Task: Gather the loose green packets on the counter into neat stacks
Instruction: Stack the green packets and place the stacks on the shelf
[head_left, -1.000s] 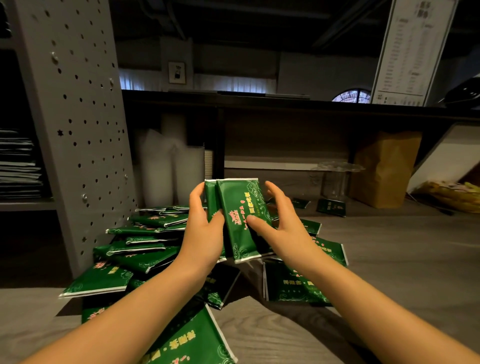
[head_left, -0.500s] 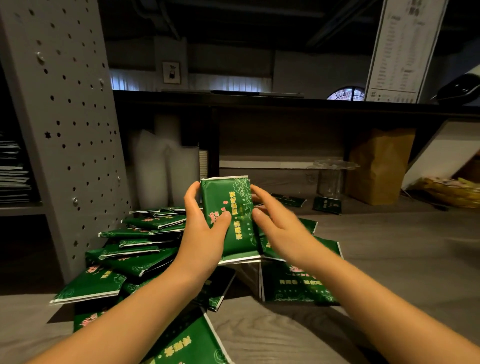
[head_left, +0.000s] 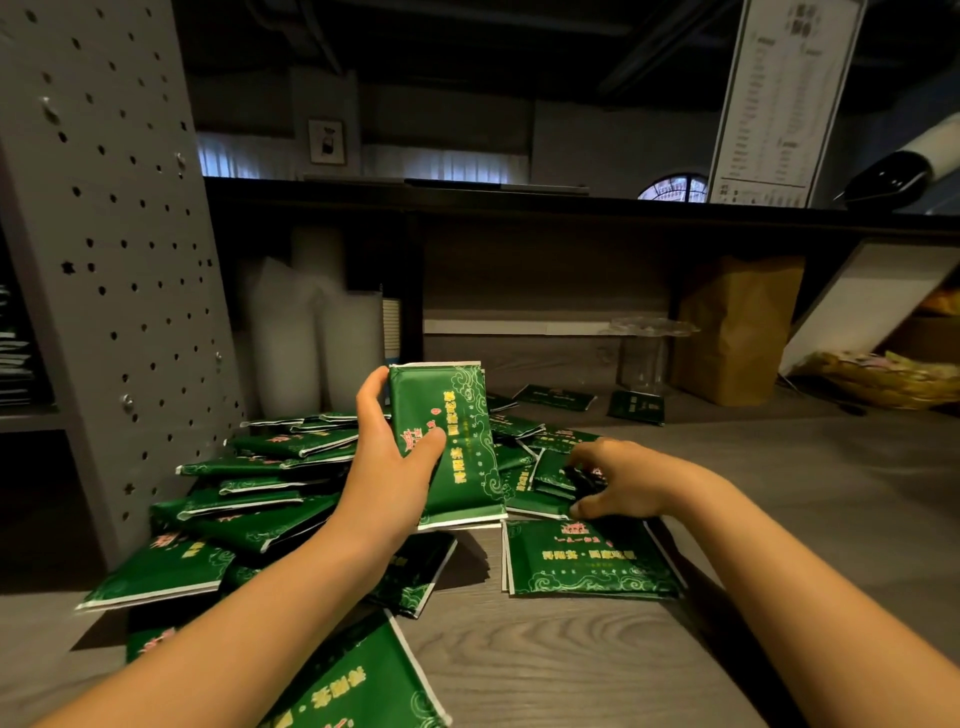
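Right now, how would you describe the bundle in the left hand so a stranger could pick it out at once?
Start at the grey pegboard on the left; green packets sprawl from its foot. The bundle is the only one upright, raised above that pile in the left hand, printed face toward the camera.

A: Holding what in the left hand?
B: Gripping a bundle of green packets upright, thumb across the front.
A: And with the right hand?
B: Lowered onto loose packets just beside the bundle (too blurred to tell any grip).
A: Elsewhere on the counter?
B: Piled in an untidy heap against the pegboard panel; lying below the right wrist, a flat packet.
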